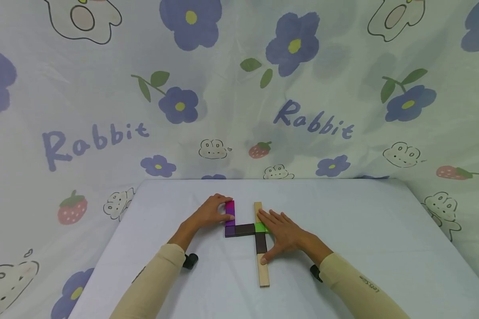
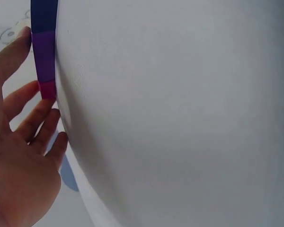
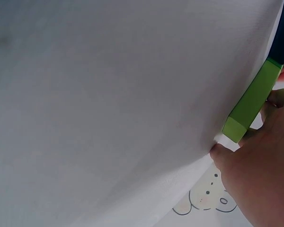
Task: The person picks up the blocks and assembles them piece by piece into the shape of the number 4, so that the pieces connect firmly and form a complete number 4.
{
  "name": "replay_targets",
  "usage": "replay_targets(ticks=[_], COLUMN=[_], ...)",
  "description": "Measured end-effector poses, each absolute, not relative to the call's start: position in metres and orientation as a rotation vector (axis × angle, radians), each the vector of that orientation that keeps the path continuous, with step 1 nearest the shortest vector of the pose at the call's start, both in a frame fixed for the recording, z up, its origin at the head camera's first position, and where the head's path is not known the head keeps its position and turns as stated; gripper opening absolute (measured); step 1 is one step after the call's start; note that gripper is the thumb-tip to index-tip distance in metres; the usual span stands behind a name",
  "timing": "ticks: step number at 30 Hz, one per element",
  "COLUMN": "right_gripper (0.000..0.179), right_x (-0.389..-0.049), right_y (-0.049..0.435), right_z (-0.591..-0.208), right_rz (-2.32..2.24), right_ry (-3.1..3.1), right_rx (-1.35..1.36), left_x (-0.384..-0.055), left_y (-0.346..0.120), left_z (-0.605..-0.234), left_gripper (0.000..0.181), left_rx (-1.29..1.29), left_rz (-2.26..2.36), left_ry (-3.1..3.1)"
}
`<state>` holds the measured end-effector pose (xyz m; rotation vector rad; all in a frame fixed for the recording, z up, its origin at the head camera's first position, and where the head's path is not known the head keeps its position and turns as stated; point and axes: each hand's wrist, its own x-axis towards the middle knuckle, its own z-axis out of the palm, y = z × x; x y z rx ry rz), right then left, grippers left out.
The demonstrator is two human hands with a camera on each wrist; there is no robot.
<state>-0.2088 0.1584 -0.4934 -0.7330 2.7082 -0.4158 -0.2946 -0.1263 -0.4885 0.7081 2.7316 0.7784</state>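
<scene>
Flat coloured blocks lie end to end on the white table. A magenta and purple strip [image 1: 230, 223] stands at the left, joined by a dark brown block [image 1: 245, 229] to a green block [image 1: 260, 227]. My left hand [image 1: 210, 212] has its thumb across the purple part and fingertips at the magenta end [image 2: 48, 90]. Above the green lies a pale wood block [image 1: 257, 206]; below it come another dark block [image 1: 261, 243] and a pale one [image 1: 264, 277]. Spread over this line, my right hand [image 1: 284, 234] touches both pale blocks and hides part of the green.
A patterned cloth [image 1: 239, 97] hangs upright behind the table [image 1: 183, 288] and at both sides. Small black wrist devices show at the left sleeve [image 1: 155, 283] and the right sleeve [image 1: 351, 283].
</scene>
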Motion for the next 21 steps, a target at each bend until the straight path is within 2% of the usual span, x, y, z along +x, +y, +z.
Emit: replay_targets(ticks=[11,21], right_gripper=[0.135,0.136], right_x=[-0.210,-0.207], right_y=[0.159,0.158], right_z=[-0.495,-0.491], right_rz=[-0.435,-0.440], right_ry=[2.704,2.701], right_rx=[-0.737,-0.721], left_x=[-0.291,-0.277], left_y=[-0.127,-0.136], left_z=[-0.485,-0.482], left_gripper=[0.074,0.105], left_rx=[0.699,0.769], left_rz=[0.796,0.708], left_ry=[2.707,2.622])
